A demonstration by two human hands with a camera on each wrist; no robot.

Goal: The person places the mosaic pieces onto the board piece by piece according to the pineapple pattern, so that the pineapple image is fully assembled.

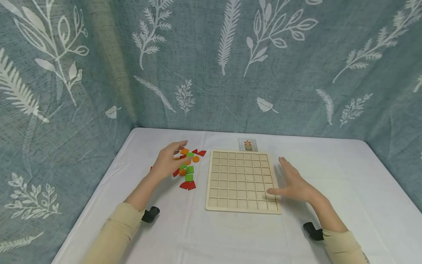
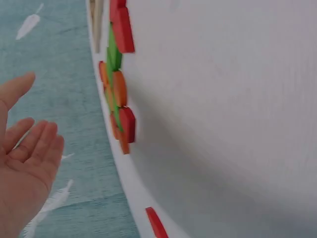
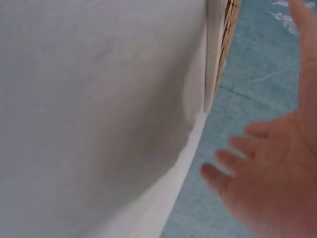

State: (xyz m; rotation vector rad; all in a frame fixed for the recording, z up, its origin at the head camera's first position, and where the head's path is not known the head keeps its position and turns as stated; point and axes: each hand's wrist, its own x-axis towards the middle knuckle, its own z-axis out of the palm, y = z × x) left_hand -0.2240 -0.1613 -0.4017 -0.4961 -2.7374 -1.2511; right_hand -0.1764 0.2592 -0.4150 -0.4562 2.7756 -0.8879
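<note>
My left hand hovers over a loose group of small flat pieces, its thumb apart from the fingers and nothing between them. Green squares, orange discs and red wedge-shaped pieces make up the group, some hidden behind the hand. In the left wrist view the hand is above the tabletop, away from the pieces. My right hand is held at the right edge of a pale wooden grid board, its thumb overlapping the board's corner area. It holds nothing in the right wrist view.
A small picture card with a gridded flower-in-pot design lies just behind the board. A white cloth covers the table. Patterned blue-green curtains stand behind and at both sides. One red piece lies apart from the group.
</note>
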